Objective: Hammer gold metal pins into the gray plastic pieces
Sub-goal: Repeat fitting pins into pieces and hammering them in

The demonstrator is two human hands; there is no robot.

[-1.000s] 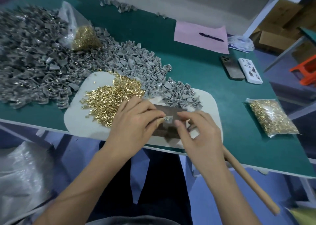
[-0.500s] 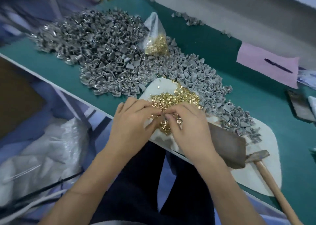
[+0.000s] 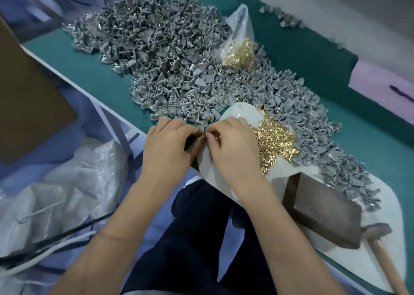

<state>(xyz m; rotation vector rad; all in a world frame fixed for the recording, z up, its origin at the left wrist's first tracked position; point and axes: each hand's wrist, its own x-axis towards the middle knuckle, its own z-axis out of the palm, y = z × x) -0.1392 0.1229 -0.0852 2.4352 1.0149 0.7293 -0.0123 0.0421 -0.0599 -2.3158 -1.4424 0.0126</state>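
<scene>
A: Table top [image 3: 94,70], teal green, with a white edge; plastic pieces [image 3: 156,48], mid grey, heaped, some glinting silver; loose pins [image 3: 275,142], bright gold.

B: And the mat [image 3: 369,261] beneath the pins?

A: Off-white, plain; the block [image 3: 322,212] on it, dark brown with a dull sheen; hammer [image 3: 378,232], grey head on a pale tan wooden handle.

B: The bag [image 3: 240,48] among the grey heap?

A: Clear plastic, gold pins inside; paper [image 3: 380,82] at far right, pale lilac; trousers [image 3: 201,238] below, dark navy.
</scene>
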